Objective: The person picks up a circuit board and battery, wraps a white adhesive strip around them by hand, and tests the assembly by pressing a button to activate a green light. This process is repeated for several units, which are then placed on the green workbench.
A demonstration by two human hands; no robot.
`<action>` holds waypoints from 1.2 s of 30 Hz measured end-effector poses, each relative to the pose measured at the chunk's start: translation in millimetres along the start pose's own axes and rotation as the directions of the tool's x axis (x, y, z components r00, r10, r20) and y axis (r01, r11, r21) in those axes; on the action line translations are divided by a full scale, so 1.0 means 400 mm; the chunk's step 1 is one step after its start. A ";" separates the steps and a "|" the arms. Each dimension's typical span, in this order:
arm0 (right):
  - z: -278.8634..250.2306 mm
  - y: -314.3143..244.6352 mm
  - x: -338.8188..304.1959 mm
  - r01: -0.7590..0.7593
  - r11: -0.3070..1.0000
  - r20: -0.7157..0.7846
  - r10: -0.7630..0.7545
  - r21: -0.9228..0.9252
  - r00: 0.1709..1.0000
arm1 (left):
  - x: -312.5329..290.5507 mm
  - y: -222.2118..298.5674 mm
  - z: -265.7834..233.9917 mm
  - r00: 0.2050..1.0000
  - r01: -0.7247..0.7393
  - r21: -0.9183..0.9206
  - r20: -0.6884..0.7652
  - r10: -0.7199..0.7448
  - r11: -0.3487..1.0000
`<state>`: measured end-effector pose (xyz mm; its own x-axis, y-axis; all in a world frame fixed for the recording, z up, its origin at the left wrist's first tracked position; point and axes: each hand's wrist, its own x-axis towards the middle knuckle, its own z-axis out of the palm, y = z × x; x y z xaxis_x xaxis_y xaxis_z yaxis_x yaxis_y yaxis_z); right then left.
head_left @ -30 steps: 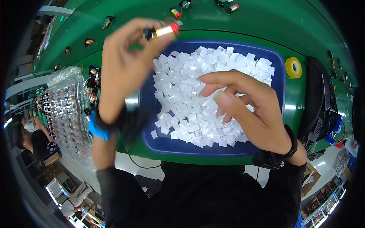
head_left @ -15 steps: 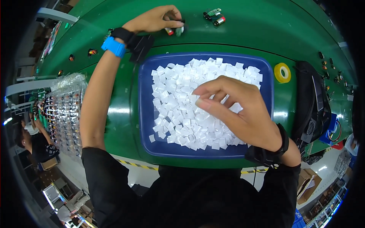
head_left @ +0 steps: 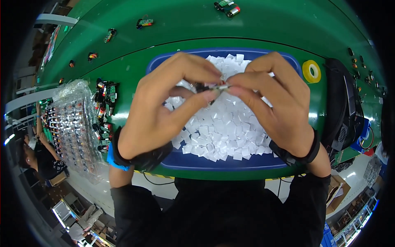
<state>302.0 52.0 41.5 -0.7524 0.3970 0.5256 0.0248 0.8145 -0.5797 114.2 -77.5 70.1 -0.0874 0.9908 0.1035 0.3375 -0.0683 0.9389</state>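
Observation:
Above the blue tray (head_left: 224, 164), my left hand (head_left: 164, 99) is closed on a small circuit board assembly (head_left: 218, 87), pinched between thumb and fingers. My right hand (head_left: 275, 99) meets it from the other side, its thumb and fingertips closed on the assembly's right end. Whether a white square is also between those fingertips cannot be made out. Much of the assembly is hidden by the fingers and blurred. Beneath both hands lies a heap of small white squares (head_left: 222, 138) in the tray.
Circuit boards with batteries (head_left: 105, 96) are piled left of the tray, beside a clear plastic tray of parts (head_left: 72, 127). More assemblies (head_left: 145, 23) lie along the far green table. A yellow tape roll (head_left: 311, 71) and black bag (head_left: 339, 103) stand right. A person (head_left: 43, 158) sits at far left.
My left hand has come back from the far table to above the tray, carrying the circuit board assembly. My right hand has shifted slightly and its fingertips now meet the assembly.

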 end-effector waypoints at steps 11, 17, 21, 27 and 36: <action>-0.016 -0.039 0.009 0.357 0.921 0.085 -0.348 -0.157 0.934 | -0.096 -0.017 -0.001 0.927 0.303 -0.257 -0.143 -0.346 0.918; 0.019 -0.043 0.003 0.369 0.905 0.112 -0.353 -0.212 0.929 | -0.075 -0.041 0.016 0.873 0.467 -0.555 0.164 -0.460 0.689; 0.027 -0.038 -0.005 0.144 0.979 0.151 -0.122 -0.142 0.981 | -0.089 -0.053 0.030 0.896 0.396 -0.480 0.014 -0.445 0.783; -0.014 -0.007 0.020 -0.406 0.903 0.225 0.370 0.140 0.901 | -0.094 -0.060 0.046 0.950 0.226 -0.195 -0.173 -0.261 0.954; 0.027 -0.025 0.001 -0.430 0.812 0.327 0.313 0.394 0.892 | -0.098 -0.049 0.076 0.964 0.234 -0.085 -0.109 -0.242 0.969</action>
<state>294.4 39.6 40.9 -0.8784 0.4707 0.0834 0.0844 0.3245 -0.9421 139.6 -111.3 37.8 -0.2683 0.9589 -0.0918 0.2268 0.1555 0.9614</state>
